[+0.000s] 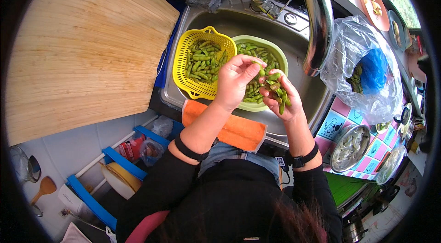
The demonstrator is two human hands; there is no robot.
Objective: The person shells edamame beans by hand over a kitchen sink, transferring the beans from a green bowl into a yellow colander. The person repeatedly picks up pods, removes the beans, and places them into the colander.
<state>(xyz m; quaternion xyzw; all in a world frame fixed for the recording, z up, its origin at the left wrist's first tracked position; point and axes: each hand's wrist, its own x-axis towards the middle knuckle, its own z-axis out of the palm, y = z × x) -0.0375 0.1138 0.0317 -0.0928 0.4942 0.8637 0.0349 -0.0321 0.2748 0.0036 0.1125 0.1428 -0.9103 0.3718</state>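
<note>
My left hand (237, 77) pinches a green edamame pod (260, 70) between thumb and fingers. Close beside it on the right, my right hand (287, 100) holds a small bunch of edamame pods (278, 91), some with brownish patches. Both hands are above a pale green plastic basin (283, 57) with many pods in it, standing in the steel sink. To its left is a yellow perforated plastic basket (180, 57), also holding pods; my left hand and wrist hide part of its right edge.
A chrome faucet (318, 26) arches over the sink's right side. A large wooden board (89, 50) lies left, an orange cloth (241, 131) over the front rim. Right are a clear plastic bag (348, 40) and a steel bowl of shrimp-like food (350, 148).
</note>
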